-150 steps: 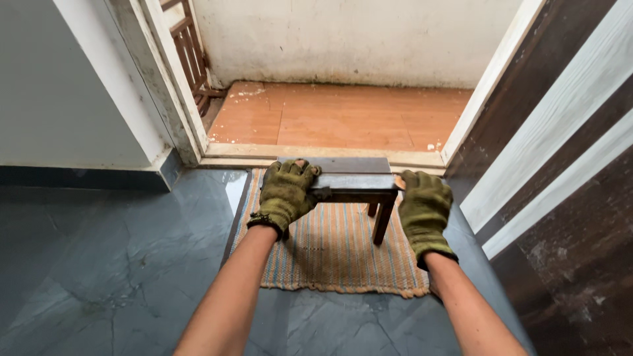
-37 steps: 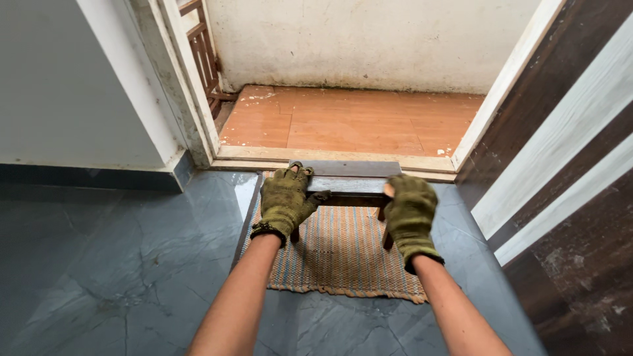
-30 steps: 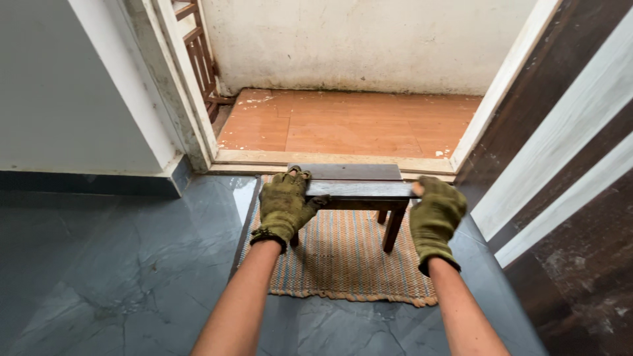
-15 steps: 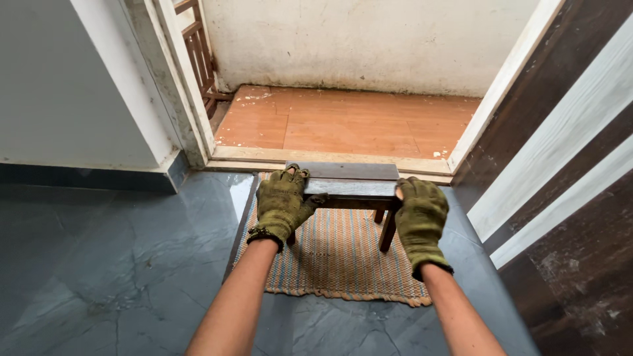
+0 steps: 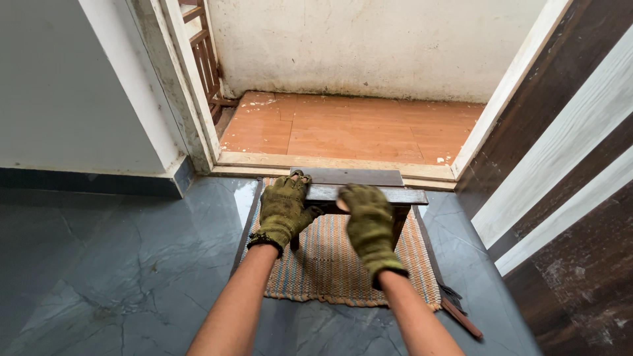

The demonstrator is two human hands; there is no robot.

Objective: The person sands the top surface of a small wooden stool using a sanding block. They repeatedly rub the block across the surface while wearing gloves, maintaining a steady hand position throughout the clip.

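Note:
A small dark wooden stool (image 5: pixel 389 184) stands on a striped woven doormat (image 5: pixel 330 264) in front of a doorway. My left hand (image 5: pixel 283 209), in an olive work glove, grips the stool's left end. My gloved right hand (image 5: pixel 368 221) rests on the front edge of the seat near its middle, with fingers curled over it. One stool leg (image 5: pixel 399 224) shows at the right; the others are hidden behind my hands.
A raised threshold (image 5: pixel 330 163) leads to an orange tiled floor (image 5: pixel 349 128) beyond. A dark door with white stripes (image 5: pixel 567 165) stands open at right. Grey marble floor (image 5: pixel 112 257) spreads left. A dark strip (image 5: pixel 461 316) lies by the mat's right edge.
My right hand has slid left from the stool's right end to the middle of its front edge. The left hand has kept its grip.

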